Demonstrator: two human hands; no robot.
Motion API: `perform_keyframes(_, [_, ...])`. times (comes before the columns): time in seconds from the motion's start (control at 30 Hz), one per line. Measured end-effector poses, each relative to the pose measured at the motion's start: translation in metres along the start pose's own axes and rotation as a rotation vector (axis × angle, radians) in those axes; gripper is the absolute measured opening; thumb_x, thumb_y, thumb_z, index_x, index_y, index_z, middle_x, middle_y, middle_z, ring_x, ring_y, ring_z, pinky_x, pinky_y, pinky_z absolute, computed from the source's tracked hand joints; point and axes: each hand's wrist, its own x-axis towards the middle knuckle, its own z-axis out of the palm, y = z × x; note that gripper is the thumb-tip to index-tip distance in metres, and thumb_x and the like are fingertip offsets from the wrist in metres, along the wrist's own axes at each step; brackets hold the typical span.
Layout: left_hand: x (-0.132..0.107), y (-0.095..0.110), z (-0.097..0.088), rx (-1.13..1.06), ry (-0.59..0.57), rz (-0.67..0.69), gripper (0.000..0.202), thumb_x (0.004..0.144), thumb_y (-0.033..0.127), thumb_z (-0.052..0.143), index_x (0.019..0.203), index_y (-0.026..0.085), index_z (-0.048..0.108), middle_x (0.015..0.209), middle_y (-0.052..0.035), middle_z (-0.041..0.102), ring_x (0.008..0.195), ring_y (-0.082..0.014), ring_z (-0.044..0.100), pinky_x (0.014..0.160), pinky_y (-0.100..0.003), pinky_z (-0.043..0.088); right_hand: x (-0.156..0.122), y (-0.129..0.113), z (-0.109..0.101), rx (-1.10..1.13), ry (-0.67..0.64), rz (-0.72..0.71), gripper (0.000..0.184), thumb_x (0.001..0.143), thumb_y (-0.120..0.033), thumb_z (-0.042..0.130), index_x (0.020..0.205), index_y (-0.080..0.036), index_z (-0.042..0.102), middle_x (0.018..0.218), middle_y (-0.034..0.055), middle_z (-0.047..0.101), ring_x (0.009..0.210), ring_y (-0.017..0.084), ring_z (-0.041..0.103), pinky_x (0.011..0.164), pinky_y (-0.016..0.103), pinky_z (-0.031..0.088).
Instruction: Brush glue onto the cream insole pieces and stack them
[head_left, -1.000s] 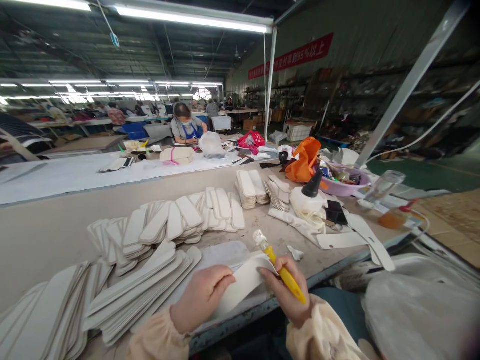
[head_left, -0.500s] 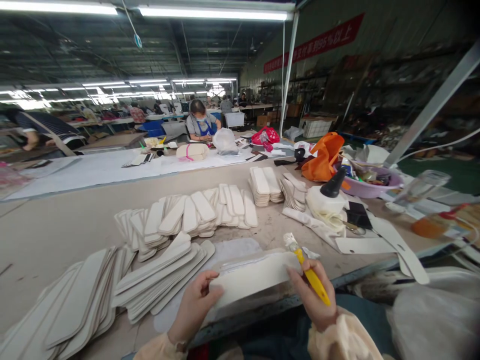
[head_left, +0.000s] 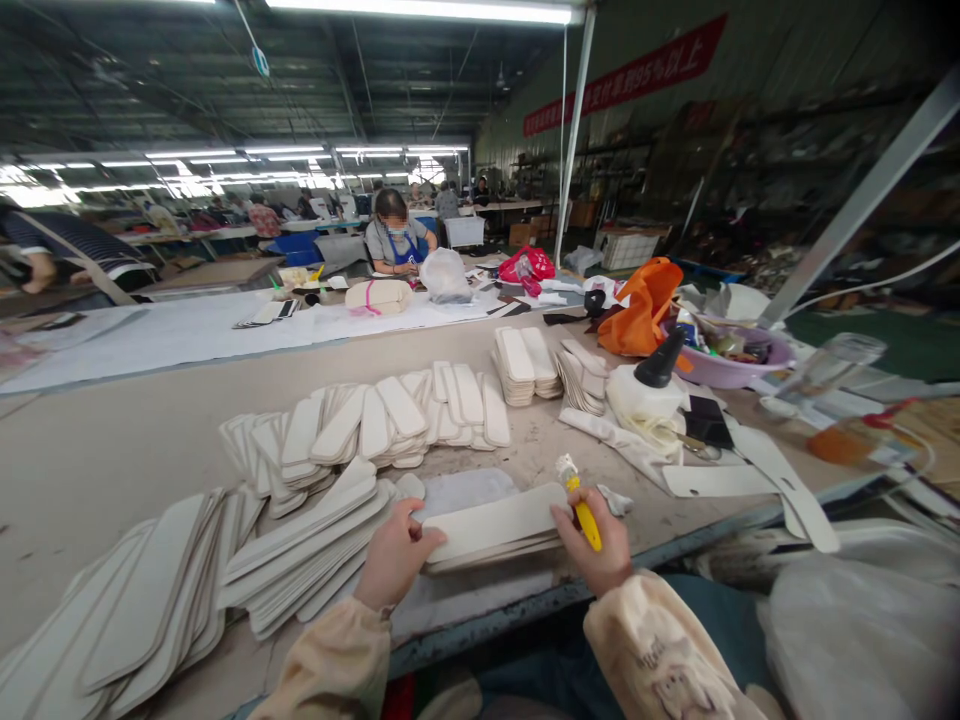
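- The person's beige sleeves point(head_left: 330, 655) reach in from the bottom, the right one bearing a printed figure; at lower right, outside the bench edge, lies a cloudy plastic bag point(head_left: 855, 620).
- The left hand point(head_left: 396, 552) pinches the left end of a long white strip point(head_left: 499, 522), thumb on top.
- The right hand point(head_left: 596, 545) has its fingers closed round a yellow brush point(head_left: 586, 522), and its thumb meets the strip's right end.
- The strip lies between the hands at the near edge of the workbench point(head_left: 112, 440), directly over similar strips; the brush's whitened tip points away from the person.
- Just behind the strip is a pale sheet point(head_left: 472, 487); a crumpled scrap point(head_left: 616, 501) sits beside the right hand.
- Left of the left hand, long pieces point(head_left: 300, 560) lie fanned in overlapping piles.
- Farther in, shorter rounded pieces point(head_left: 364, 420) spread in a row, with neater stacks point(head_left: 517, 365) behind them to the right.
- Right of those stand a white bottle point(head_left: 645, 392) with a black nozzle, then an orange bag point(head_left: 641, 310) touching a filled purple basin point(head_left: 739, 372).
- Across a white-covered table point(head_left: 165, 345), a co-worker point(head_left: 394, 240) in a blue apron bends over work.
- Beyond, a red banner point(head_left: 626, 80) hangs on the wall.
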Motion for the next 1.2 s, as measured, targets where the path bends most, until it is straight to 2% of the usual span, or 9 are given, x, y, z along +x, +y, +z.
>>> perform_keyframes(0.13, [-0.001,0.0,-0.001,0.014,-0.01,0.056,0.043,0.076,0.045,0.055,0.109,0.016,0.054,0.066,0.0014,0.062,0.066,-0.0205,0.061,0.063,-0.032,0.04,0.0,0.007,-0.001,-0.016,-0.025,0.004,0.021,0.083,-0.042,0.058,0.086,-0.025,0.046,0.06,-0.0052,0.049,0.051,0.016,0.05,0.053,0.027,0.042])
perform_keyframes(0.27, [-0.003,-0.011,-0.002,-0.077,-0.023,0.068,0.04,0.084,0.044,0.041,0.111,0.017,0.055,0.066,0.0003,0.063,0.062,-0.0199,0.062,0.062,-0.032,0.043,0.0,0.011,-0.002,0.008,-0.043,0.02,0.02,0.083,-0.039,0.059,0.088,-0.024,0.047,0.062,-0.0048,0.051,0.052,0.016,0.051,0.053,0.027,0.043])
perform_keyframes(0.4, [-0.004,-0.024,-0.003,-0.134,0.024,0.068,0.041,0.083,0.042,0.042,0.113,0.017,0.054,0.081,-0.003,0.066,0.063,-0.0183,0.063,0.064,-0.032,0.047,0.0,0.012,-0.001,0.002,-0.043,0.024,0.019,0.083,-0.039,0.059,0.087,-0.025,0.047,0.061,-0.0049,0.051,0.052,0.016,0.051,0.053,0.027,0.043])
perform_keyframes(0.53, [-0.01,-0.026,-0.004,-0.011,0.08,0.137,0.045,0.081,0.046,0.048,0.115,0.017,0.055,0.084,-0.0031,0.063,0.059,-0.0159,0.058,0.062,-0.032,0.047,0.0,0.014,0.001,-0.012,-0.035,0.016,0.019,0.083,-0.039,0.059,0.087,-0.025,0.047,0.06,-0.0049,0.052,0.051,0.017,0.053,0.054,0.028,0.044])
perform_keyframes(0.7, [-0.018,-0.021,0.004,0.105,0.066,0.19,0.049,0.078,0.043,0.055,0.119,0.017,0.057,0.089,-0.0037,0.06,0.064,-0.0158,0.057,0.067,-0.032,0.048,0.0,0.015,0.001,-0.036,-0.041,0.003,0.02,0.084,-0.041,0.059,0.089,-0.025,0.047,0.061,-0.0045,0.054,0.052,0.018,0.055,0.056,0.029,0.045])
perform_keyframes(0.83, [-0.02,-0.02,0.009,0.149,0.045,0.199,0.046,0.08,0.04,0.054,0.12,0.018,0.059,0.089,-0.0044,0.059,0.068,-0.0168,0.057,0.07,-0.033,0.047,0.001,0.015,-0.001,-0.085,-0.034,0.002,0.021,0.084,-0.043,0.058,0.088,-0.025,0.048,0.06,-0.0046,0.054,0.051,0.018,0.054,0.054,0.028,0.044])
perform_keyframes(0.97, [-0.02,-0.02,0.009,0.182,0.023,0.188,0.045,0.081,0.043,0.052,0.119,0.021,0.058,0.089,-0.0034,0.059,0.068,-0.0169,0.057,0.07,-0.032,0.047,0.001,0.015,-0.004,-0.155,-0.029,0.022,0.018,0.086,-0.042,0.054,0.088,-0.025,0.048,0.064,-0.0032,0.057,0.054,0.018,0.057,0.055,0.028,0.044])
perform_keyframes(1.2, [-0.015,-0.02,0.008,0.253,-0.032,0.141,0.048,0.083,0.046,0.047,0.123,0.02,0.055,0.091,-0.0027,0.056,0.071,-0.0171,0.057,0.072,-0.033,0.046,0.001,0.013,-0.008,-0.378,-0.067,-0.058,0.007,0.088,-0.031,0.049,0.087,-0.024,0.049,0.073,-0.0003,0.063,0.065,0.019,0.063,0.057,0.027,0.042])
